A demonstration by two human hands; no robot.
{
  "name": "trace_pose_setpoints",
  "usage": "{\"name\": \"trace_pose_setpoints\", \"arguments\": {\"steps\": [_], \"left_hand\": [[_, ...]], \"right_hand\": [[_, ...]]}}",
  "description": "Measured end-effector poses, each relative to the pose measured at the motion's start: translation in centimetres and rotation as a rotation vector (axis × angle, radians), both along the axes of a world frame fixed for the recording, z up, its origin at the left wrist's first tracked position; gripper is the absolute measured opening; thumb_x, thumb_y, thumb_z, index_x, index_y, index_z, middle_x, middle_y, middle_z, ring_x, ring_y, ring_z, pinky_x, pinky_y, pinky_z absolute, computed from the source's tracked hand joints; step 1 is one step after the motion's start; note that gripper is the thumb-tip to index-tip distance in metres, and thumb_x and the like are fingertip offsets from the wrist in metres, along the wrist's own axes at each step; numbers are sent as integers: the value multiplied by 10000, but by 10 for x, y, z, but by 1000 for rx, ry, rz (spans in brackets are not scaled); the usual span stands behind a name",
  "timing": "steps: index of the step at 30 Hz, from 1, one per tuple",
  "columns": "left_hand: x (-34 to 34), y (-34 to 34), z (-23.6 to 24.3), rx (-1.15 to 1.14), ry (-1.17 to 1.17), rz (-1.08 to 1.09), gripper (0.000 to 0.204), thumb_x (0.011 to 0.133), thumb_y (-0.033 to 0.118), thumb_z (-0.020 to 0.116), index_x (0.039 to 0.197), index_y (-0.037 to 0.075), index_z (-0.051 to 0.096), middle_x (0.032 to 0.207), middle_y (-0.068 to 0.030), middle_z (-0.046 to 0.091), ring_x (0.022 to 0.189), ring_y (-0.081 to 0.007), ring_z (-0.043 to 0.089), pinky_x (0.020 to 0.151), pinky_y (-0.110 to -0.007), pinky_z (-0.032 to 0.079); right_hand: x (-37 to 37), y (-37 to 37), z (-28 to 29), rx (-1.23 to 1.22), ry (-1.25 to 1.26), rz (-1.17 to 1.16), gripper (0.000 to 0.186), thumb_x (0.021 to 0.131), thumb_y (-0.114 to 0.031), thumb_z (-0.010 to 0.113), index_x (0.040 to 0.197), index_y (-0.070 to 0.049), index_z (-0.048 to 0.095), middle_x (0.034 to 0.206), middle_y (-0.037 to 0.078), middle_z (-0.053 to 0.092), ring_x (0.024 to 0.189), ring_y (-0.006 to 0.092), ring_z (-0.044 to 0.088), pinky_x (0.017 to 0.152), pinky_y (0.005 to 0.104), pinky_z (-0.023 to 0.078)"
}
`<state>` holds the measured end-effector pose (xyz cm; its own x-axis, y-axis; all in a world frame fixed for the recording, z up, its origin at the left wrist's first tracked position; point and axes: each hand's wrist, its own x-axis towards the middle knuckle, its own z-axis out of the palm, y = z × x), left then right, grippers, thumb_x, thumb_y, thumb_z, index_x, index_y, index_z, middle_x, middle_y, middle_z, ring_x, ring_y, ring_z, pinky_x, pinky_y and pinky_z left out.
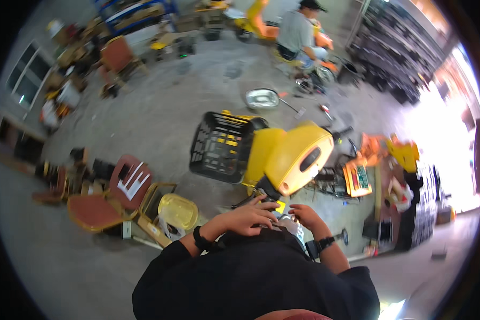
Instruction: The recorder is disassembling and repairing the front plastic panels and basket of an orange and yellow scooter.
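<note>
My left hand [253, 217] lies over the dark stem and grey fittings [288, 223] of a yellow scooter, its fingers spread. My right hand [304, 214] is beside those fittings with its fingers curled; what they hold, if anything, is too small to make out. The yellow scooter body [293, 162] stands just beyond my hands, with a black slatted basket [221, 146] at its left. A small yellow piece [280, 207] shows between my hands. A dark band circles each of my wrists.
Chairs [93, 210] and a yellow stool [178, 210] stand left. Orange and yellow panels [370, 154] lie right beside a dark frame [325, 181]. A seated person [296, 37] is at the back by scooter parts. A mirror-like part [261, 98] lies on the floor [144, 106].
</note>
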<state>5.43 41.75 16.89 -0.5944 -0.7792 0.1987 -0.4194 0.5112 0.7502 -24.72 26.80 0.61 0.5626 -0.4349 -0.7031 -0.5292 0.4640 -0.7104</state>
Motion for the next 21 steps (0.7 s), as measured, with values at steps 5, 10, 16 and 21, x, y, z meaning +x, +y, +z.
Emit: {"name": "trace_pose_setpoints", "arguments": {"steps": [5, 10, 16, 21], "left_hand": [[-27, 15, 9, -74, -227, 225, 361, 744, 0, 670, 1077, 135, 699, 1356, 13, 625, 1499, -261, 369, 1231, -611, 230], [-93, 16, 20, -196, -413, 723, 427, 776, -11, 667, 1176, 136, 686, 1426, -85, 566, 1434, -296, 448, 1137, -544, 364], [-130, -1, 15, -216, -437, 1243, 562, 794, 70, 728, 1330, 29, 564, 1359, -183, 576, 1254, -390, 570, 1014, -479, 481], [-140, -6, 10, -31, -703, 1296, 750, 810, 157, 782, 1447, 7, 417, 1282, -231, 604, 1169, -412, 612, 952, -506, 502]], "right_hand": [[12, -43, -4, 104, -134, 78, 439, 1048, -111, 527, 1450, 59, 487, 1218, 139, 712, 778, 147, 636, 703, 276, 521], [-24, -92, -5, -48, -123, 354, 450, 1030, -166, 554, 1451, -14, 516, 1235, 55, 717, 773, 134, 640, 635, 268, 501], [-51, -136, -39, -5, -151, 416, 470, 1010, -231, 596, 1428, -21, 550, 1166, 40, 731, 756, 125, 644, 614, 300, 518], [-75, -124, -70, 74, -217, 307, 464, 998, -205, 600, 1389, 42, 570, 1146, 88, 746, 724, 147, 662, 606, 294, 536]]}}
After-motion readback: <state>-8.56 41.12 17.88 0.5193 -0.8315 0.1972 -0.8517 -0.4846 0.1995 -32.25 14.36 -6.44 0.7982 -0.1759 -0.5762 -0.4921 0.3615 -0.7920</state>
